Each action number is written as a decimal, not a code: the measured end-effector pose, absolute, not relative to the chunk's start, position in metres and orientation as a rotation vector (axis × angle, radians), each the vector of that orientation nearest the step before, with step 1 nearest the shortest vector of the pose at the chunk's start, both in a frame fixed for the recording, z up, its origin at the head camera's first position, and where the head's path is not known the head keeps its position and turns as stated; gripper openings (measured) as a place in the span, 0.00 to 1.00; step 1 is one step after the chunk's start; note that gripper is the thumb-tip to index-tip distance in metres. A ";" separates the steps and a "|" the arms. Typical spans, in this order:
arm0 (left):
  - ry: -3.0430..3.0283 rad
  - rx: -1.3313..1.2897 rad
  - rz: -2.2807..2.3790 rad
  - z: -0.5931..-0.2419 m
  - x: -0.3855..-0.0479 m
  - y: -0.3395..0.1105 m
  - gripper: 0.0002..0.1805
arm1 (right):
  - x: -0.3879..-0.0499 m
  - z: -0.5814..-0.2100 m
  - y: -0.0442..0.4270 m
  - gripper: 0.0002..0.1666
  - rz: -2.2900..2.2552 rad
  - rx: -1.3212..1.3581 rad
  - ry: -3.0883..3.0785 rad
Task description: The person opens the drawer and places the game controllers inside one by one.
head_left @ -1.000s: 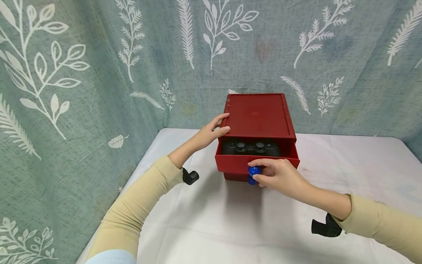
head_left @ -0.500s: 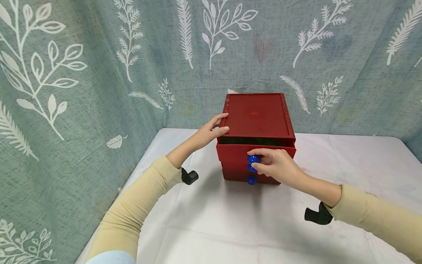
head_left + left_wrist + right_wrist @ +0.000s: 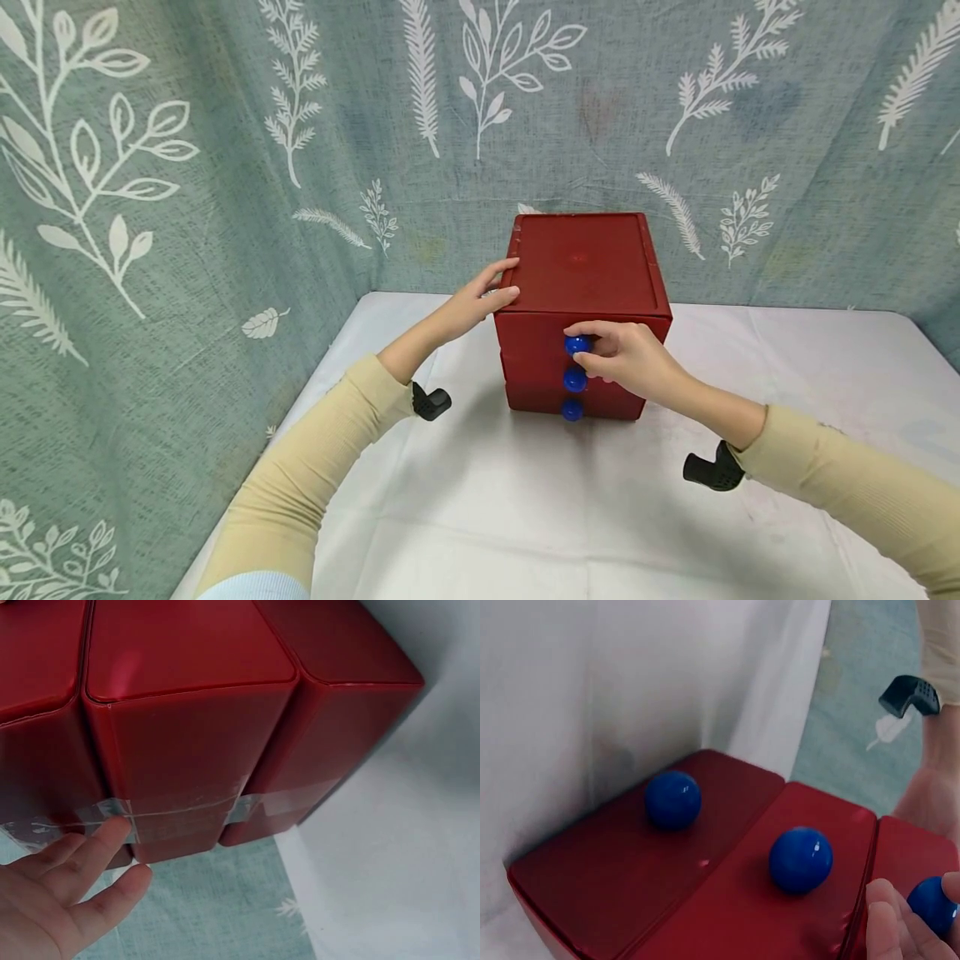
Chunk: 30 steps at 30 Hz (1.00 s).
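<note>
A red three-drawer box (image 3: 585, 258) stands on the table, its three drawers pushed in. Each drawer front carries a round blue knob. My right hand (image 3: 633, 354) pinches the top knob (image 3: 576, 345) between thumb and fingers; the right wrist view shows this knob (image 3: 931, 904) partly covered by the fingers. Below it are the middle knob (image 3: 575, 380) and the bottom knob (image 3: 572, 409), both untouched. My left hand (image 3: 472, 307) rests with spread, fairly straight fingers on the box's left side and top edge. In the left wrist view, its fingertips touch the side near clear tape (image 3: 180, 814).
A white cloth (image 3: 480, 508) covers the table. Behind and to the left hangs a green-grey curtain (image 3: 360, 108) with white leaf prints, close behind the box. Black wrist mounts (image 3: 431, 402) hang under both forearms.
The top drawer, holding a black game controller, has slid back into the box, and the controller is now hidden. My right hand moved away from me with the knob; my left hand stayed put.
</note>
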<state>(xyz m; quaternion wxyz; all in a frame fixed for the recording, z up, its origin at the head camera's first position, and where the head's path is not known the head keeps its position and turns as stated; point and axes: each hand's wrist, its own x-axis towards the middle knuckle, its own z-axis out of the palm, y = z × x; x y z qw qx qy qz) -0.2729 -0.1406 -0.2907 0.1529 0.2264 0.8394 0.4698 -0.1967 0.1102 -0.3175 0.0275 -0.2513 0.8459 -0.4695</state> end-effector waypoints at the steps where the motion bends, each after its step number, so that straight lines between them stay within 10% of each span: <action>1: 2.406 0.648 1.351 -0.291 -0.273 -0.141 0.31 | -0.198 -0.318 0.110 0.20 -1.446 -0.775 2.613; 30: 2.455 0.728 1.351 -0.305 -0.279 -0.142 0.32 | -0.206 -0.320 0.120 0.25 -1.418 -0.754 2.534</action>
